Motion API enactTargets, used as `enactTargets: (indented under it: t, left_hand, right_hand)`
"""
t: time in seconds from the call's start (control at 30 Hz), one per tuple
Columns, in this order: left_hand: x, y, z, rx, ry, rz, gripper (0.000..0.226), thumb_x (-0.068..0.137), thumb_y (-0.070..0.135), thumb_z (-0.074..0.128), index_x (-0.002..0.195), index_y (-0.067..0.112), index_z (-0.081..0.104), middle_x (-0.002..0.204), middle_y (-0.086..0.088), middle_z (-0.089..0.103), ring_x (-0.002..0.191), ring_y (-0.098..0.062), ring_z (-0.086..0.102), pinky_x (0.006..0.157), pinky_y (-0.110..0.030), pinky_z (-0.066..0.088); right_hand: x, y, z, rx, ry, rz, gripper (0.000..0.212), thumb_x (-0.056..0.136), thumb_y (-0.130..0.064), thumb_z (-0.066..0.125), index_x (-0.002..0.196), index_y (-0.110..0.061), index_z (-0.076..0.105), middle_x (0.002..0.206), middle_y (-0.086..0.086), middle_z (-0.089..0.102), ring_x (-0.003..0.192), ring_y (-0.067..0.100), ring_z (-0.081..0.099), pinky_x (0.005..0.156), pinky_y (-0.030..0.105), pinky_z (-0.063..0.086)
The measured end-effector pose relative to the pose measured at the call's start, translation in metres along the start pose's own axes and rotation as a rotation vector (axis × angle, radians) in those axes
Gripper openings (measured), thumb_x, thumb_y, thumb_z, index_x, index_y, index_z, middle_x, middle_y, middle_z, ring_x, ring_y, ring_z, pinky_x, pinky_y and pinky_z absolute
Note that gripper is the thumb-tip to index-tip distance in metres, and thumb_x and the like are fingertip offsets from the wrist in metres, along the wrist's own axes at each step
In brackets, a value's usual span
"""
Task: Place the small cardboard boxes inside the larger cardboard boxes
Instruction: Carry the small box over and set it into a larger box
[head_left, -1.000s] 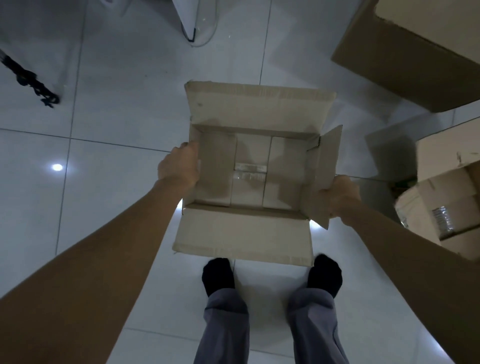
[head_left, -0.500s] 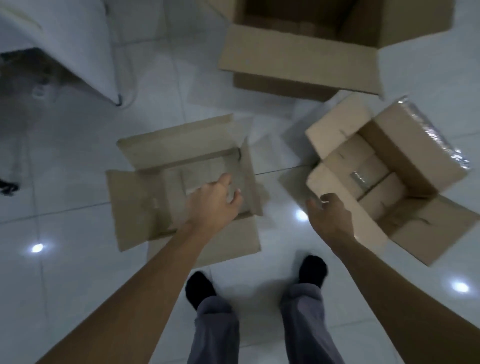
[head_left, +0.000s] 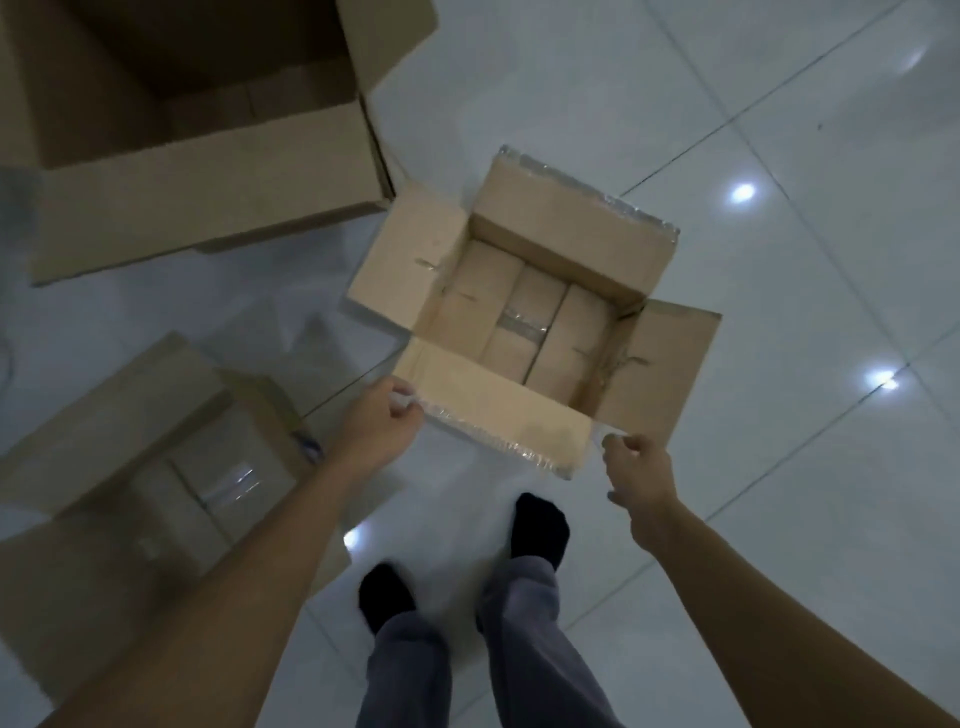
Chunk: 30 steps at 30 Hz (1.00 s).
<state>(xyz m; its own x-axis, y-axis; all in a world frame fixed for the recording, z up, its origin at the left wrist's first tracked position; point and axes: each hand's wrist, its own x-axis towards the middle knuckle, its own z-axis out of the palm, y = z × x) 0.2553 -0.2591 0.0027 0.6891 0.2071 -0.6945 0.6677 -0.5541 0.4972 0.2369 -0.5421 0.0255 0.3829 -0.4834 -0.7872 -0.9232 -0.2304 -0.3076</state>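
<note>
open small box (head_left: 524, 312), taped bottom, large box (head_left: 202, 171)

Large box (head_left: 197, 171) cut off at top & left edges. Left box (head_left: 130, 467) blurred, partly behind forearm; left-hand fingers (head_left: 400, 402) smeared, grip unclear.

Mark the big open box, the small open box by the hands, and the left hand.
big open box (head_left: 208, 171): head view, on its near outer wall.
small open box (head_left: 498, 410): head view, on its near flap, between the hands.
left hand (head_left: 382, 428): head view, on the back of the hand.
</note>
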Motion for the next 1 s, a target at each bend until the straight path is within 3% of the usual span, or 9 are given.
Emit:
enactTargets:
  t: [0.07,0.17,0.3,0.4,0.57,0.67,0.8,0.9,1.0]
  left_hand:
    - [0.021,0.007,0.015,-0.100,0.008,-0.100,0.008,0.084,0.019,0.061,0.088,0.024,0.056,0.075,0.003,0.070,0.066,-0.015,0.061,0.051,-0.020,0.036]
    - [0.052,0.017,0.035,-0.136,0.061,-0.194,0.009,0.082,0.020,0.061,0.091,0.022,0.059,0.081,0.000,0.068,0.073,-0.020,0.061,0.057,-0.025,0.042]
    - [0.100,0.030,0.061,-0.089,0.142,-0.163,0.048,0.084,0.024,0.063,0.128,0.012,0.049,0.109,-0.001,0.055,0.094,-0.021,0.055,0.074,-0.027,0.046]
    - [0.134,0.039,0.069,-0.375,0.248,-0.285,0.088,0.078,0.026,0.071,0.149,0.006,0.022,0.141,-0.010,0.045,0.120,-0.027,0.051,0.095,-0.040,0.050]
    - [0.167,0.035,0.066,-0.781,0.164,-0.547,0.057,0.080,0.018,0.064,0.134,0.008,0.049,0.129,-0.013,0.061,0.114,-0.028,0.061,0.095,-0.048,0.052]
    - [0.167,0.037,0.067,-0.875,0.128,-0.537,0.046,0.086,0.014,0.063,0.131,0.009,0.055,0.128,-0.011,0.063,0.115,-0.028,0.061,0.097,-0.047,0.051]
    - [0.161,0.036,0.060,-1.031,0.385,-0.411,0.051,0.084,-0.001,0.065,0.131,0.013,0.051,0.125,-0.015,0.064,0.095,-0.026,0.066,0.083,-0.046,0.055]
    - [0.144,0.027,0.053,-0.960,0.269,-0.481,0.039,0.089,0.018,0.066,0.126,0.014,0.054,0.116,-0.013,0.065,0.082,-0.020,0.063,0.081,-0.047,0.053]
    - [0.117,0.017,0.063,-0.601,0.213,-0.378,0.025,0.089,0.030,0.064,0.109,0.016,0.056,0.099,-0.005,0.065,0.086,-0.023,0.064,0.080,-0.050,0.055]
  right_hand:
    - [0.018,0.009,-0.002,0.038,0.035,0.089,0.024,0.093,-0.032,0.055,0.106,-0.012,0.057,0.093,0.009,0.056,0.075,0.024,0.051,0.084,0.045,0.052]
    - [0.046,0.016,0.006,-0.053,0.153,0.091,0.068,0.089,-0.032,0.065,0.142,-0.004,0.033,0.144,0.019,0.037,0.122,0.038,0.046,0.100,0.049,0.042]
    - [0.082,0.006,0.024,-0.025,0.283,0.088,0.096,0.084,-0.035,0.071,0.152,-0.005,0.011,0.157,0.015,0.020,0.142,0.034,0.024,0.112,0.052,0.027]
    - [0.109,-0.003,0.032,0.013,0.392,0.149,0.105,0.080,-0.040,0.073,0.154,-0.010,0.004,0.157,0.011,0.023,0.142,0.032,0.025,0.111,0.053,0.026]
    - [0.135,-0.006,0.046,-0.052,0.584,0.143,0.066,0.085,-0.037,0.068,0.137,-0.015,0.036,0.132,0.011,0.051,0.121,0.034,0.047,0.098,0.053,0.036]
    - [0.141,0.001,0.044,0.037,0.588,0.107,0.037,0.091,-0.028,0.061,0.121,-0.018,0.042,0.118,0.011,0.062,0.105,0.036,0.060,0.090,0.051,0.046]
    - [0.136,0.005,0.030,-0.068,0.582,0.010,0.028,0.094,-0.027,0.058,0.116,-0.015,0.048,0.105,0.016,0.065,0.095,0.040,0.063,0.078,0.047,0.050]
    - [0.135,-0.001,0.019,-0.184,0.504,-0.184,0.013,0.094,-0.016,0.053,0.104,-0.008,0.055,0.092,0.016,0.063,0.085,0.037,0.060,0.072,0.043,0.048]
    - [0.139,-0.014,0.012,-0.286,0.351,-0.379,0.015,0.094,-0.013,0.046,0.088,-0.004,0.056,0.083,0.017,0.063,0.080,0.037,0.058,0.067,0.040,0.047]
